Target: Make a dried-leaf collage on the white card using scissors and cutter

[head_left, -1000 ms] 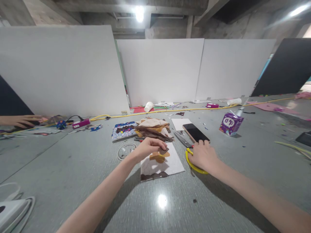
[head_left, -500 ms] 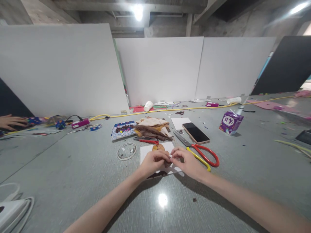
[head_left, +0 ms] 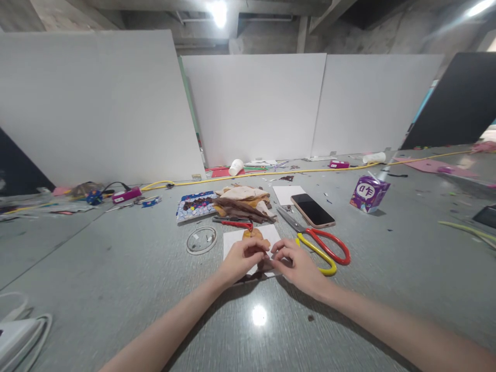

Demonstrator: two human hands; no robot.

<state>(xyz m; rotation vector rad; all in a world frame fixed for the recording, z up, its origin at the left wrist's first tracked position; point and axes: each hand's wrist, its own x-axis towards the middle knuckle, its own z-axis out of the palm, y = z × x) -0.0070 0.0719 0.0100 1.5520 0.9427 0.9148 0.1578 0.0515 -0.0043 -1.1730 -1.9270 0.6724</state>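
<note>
A white sheet (head_left: 232,237) lies before me with a tan-orange cut shape (head_left: 251,234) on its upper part and dark brown pieces along its lower edge. A small brown scrap (head_left: 265,265) shows between my hands, over the sheet. My left hand (head_left: 243,260) is curled with thumb and fingers pinched close above the scrap; what they hold is hidden. My right hand (head_left: 297,264) has its fingers bent and its thumb and fingertips closed by the scrap's right side; I cannot make out what is in them. Large scissors (head_left: 310,232) with red and yellow handles lie beside my right hand.
Behind the sheet are red-handled pliers (head_left: 236,223), a pile of tan and brown cloth (head_left: 244,201) and a mosaic-like panel (head_left: 196,206). A phone (head_left: 313,210) and purple drink carton (head_left: 369,194) stand right; a tape ring (head_left: 201,241) lies left. A yellow cord (head_left: 271,174) crosses behind.
My fingertips, close together before, have drawn slightly apart, and more of the brown scrap shows between them. Another person's hand at the far left has gone out of view.
</note>
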